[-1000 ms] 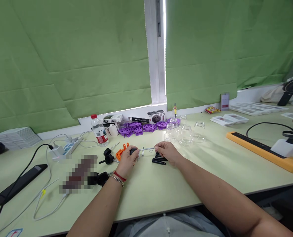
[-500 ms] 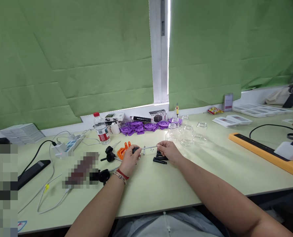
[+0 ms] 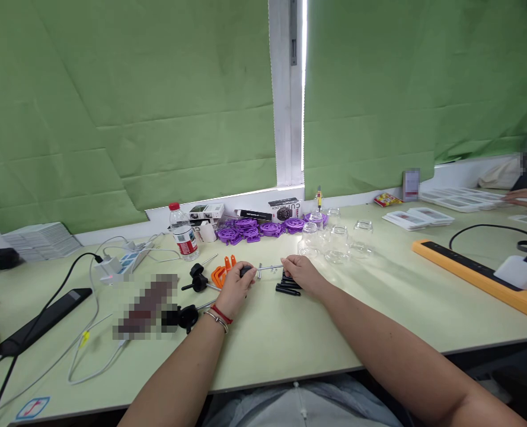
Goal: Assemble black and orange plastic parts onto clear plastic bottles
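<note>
My left hand (image 3: 236,284) is closed on the black knob end of a thin metal rod (image 3: 267,268). The fingertips of my right hand (image 3: 299,271) pinch the rod's other end. Black tubes (image 3: 288,289) lie beside and partly under my right hand. Small metal pieces (image 3: 259,271) rest on the table behind the rod. Orange clamp-shaped parts (image 3: 220,274) are just left of my left hand, and black knobs with metal rods (image 3: 198,281) lie farther left.
Purple rings (image 3: 271,229), clear glass jars (image 3: 337,244) and a red-capped bottle (image 3: 184,234) stand behind my hands. An orange-edged bar (image 3: 476,277) lies right, cables and a black power bank (image 3: 54,317) left. Other people's hands show at both edges.
My hands hold the rod in nearly the same place. At the right edge another person's hand has reached in over the white trays; at the left edge another hand now shows.
</note>
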`<state>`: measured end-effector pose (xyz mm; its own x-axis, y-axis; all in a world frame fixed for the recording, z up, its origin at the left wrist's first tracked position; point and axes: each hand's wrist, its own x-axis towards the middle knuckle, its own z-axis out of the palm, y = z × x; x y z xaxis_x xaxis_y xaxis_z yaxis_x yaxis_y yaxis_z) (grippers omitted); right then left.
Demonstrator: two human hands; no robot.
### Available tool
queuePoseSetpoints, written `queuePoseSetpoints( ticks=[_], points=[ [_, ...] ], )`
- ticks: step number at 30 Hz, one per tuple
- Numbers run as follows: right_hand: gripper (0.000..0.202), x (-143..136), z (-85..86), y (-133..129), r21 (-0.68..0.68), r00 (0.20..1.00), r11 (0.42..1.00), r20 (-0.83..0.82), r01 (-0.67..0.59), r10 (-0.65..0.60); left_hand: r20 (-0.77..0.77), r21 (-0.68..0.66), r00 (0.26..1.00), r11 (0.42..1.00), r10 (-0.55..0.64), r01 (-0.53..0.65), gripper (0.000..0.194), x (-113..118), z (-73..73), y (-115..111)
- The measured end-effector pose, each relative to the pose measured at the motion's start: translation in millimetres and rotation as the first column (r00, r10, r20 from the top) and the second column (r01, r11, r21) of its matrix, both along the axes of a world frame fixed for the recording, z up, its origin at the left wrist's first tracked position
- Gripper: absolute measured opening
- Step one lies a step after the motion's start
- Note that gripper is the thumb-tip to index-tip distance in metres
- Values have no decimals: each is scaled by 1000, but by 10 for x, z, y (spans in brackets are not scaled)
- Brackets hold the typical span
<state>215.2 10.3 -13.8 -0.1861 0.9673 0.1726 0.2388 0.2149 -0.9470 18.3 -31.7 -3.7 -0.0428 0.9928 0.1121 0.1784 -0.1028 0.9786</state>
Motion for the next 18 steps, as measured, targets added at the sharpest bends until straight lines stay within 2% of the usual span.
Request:
queuePoseSetpoints(
  ticks=[5, 12, 18],
  points=[
    [42, 12, 0, -1, -13, 1000, 1000, -8, -13, 13, 6, -8, 1000, 1000, 2, -1, 24, 3, 34, -9],
    [27, 10, -33, 28, 48, 988, 997, -142, -53, 59, 25, 23, 1000, 1000, 6, -7, 23, -15, 30, 5],
    [26, 16, -84, 63, 26, 997, 999, -77, -23, 25, 6, -13, 1000, 1000, 21, -21, 24, 17, 58, -28]
  ],
)
